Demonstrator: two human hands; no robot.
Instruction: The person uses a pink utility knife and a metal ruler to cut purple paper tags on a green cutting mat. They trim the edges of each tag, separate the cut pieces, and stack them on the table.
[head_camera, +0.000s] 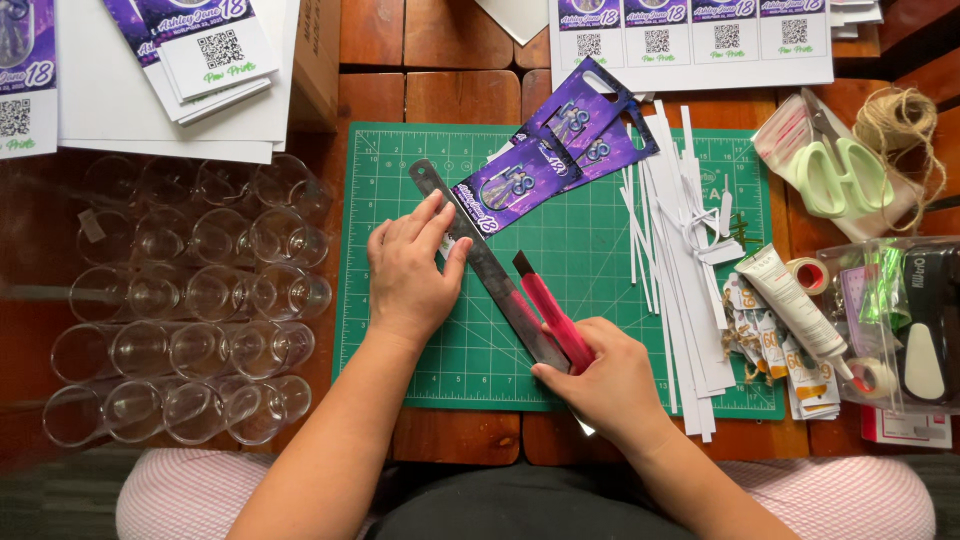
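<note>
My left hand (408, 268) presses flat on a metal ruler (480, 258) that lies diagonally across a green cutting mat (400, 330). Under the ruler's upper end sits a purple printed tag (510, 190), one of a few purple tags (585, 125) fanned out at the mat's top. My right hand (605, 375) grips a red utility knife (550, 310), its blade tip resting against the ruler's right edge.
Several clear plastic cups (190, 320) lie in rows on the left. White paper strips (675, 260) pile on the mat's right side. Farther right lie green scissors (835, 170), twine (900, 125), a glue tube (795, 300) and tape rolls. Printed sheets (690, 40) rest along the top.
</note>
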